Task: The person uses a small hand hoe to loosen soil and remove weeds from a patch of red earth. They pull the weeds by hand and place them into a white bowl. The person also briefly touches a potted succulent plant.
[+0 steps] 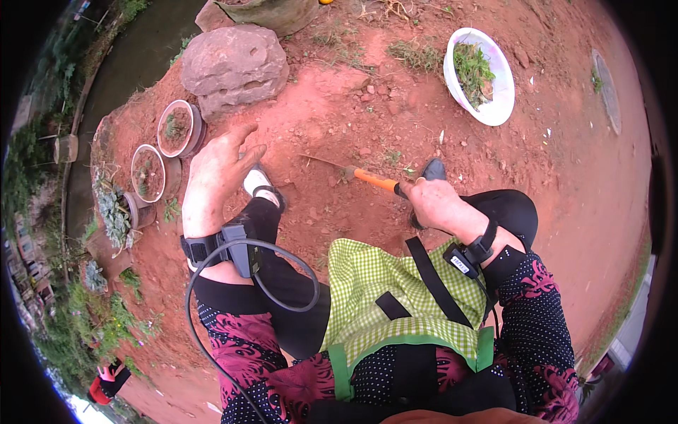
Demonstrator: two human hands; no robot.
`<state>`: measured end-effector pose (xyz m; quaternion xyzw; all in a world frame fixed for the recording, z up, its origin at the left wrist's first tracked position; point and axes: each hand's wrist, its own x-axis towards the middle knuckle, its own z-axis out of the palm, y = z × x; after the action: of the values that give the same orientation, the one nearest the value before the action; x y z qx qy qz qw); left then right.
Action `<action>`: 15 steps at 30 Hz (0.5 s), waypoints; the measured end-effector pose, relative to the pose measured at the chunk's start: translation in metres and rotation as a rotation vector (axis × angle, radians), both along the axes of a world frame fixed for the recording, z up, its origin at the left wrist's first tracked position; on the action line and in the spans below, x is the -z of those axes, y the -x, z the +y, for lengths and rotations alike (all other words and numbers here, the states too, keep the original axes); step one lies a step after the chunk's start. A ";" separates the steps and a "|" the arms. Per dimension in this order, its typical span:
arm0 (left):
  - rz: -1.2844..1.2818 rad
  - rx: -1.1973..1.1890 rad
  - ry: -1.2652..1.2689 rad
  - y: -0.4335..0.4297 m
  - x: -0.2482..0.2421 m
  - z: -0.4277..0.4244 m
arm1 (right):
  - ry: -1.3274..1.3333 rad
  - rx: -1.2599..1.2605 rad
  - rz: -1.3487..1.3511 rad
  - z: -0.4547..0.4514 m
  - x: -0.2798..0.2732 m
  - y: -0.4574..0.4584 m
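My right hand (431,204) grips the black end of an orange-handled garden hand tool (373,179). Its narrow, dull metal blade (323,159) points left over the reddish soil (339,212); whether the tip touches the ground I cannot tell. On the left, my left hand (220,172) is held above the ground with thumb and fingers apart and nothing in it. Beside that hand stand two round pots of soil with small plants, the upper pot (175,130) and the lower pot (148,172).
A large rock (235,63) lies ahead on the left. At the upper right a white basin (490,100) holds pulled green plants (473,69). Succulents (112,209) grow at the left edge, above dark water (140,63). Another person (107,381) is far off at lower left.
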<state>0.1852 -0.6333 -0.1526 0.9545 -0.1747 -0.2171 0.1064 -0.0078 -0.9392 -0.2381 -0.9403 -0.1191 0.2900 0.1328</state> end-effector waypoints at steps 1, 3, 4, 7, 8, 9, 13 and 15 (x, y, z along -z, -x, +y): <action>0.010 0.014 -0.006 0.000 0.001 0.001 | -0.038 0.052 -0.034 -0.006 -0.001 -0.005; 0.002 -0.002 0.009 0.000 0.002 0.005 | -0.112 0.201 -0.035 -0.011 0.001 -0.011; -0.006 -0.008 0.019 0.000 0.002 0.007 | -0.067 0.212 -0.083 -0.010 0.003 -0.013; -0.026 -0.031 0.013 -0.001 0.000 0.009 | 0.028 0.213 -0.230 -0.001 0.016 -0.019; -0.014 -0.031 0.017 -0.001 0.000 0.009 | 0.061 0.212 -0.259 0.004 0.020 -0.021; -0.008 -0.028 0.023 -0.001 0.000 0.007 | 0.087 0.164 -0.256 0.011 0.024 -0.022; 0.037 -0.034 0.016 -0.002 -0.001 0.000 | 0.263 -0.106 -0.239 0.041 0.027 -0.014; 0.015 -0.012 0.021 -0.002 0.000 -0.003 | 0.249 -0.129 -0.268 0.044 0.021 -0.009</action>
<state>0.1877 -0.6364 -0.1527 0.9527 -0.1705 -0.2218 0.1189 0.0008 -0.8956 -0.2590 -0.9700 -0.1592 0.1826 -0.0203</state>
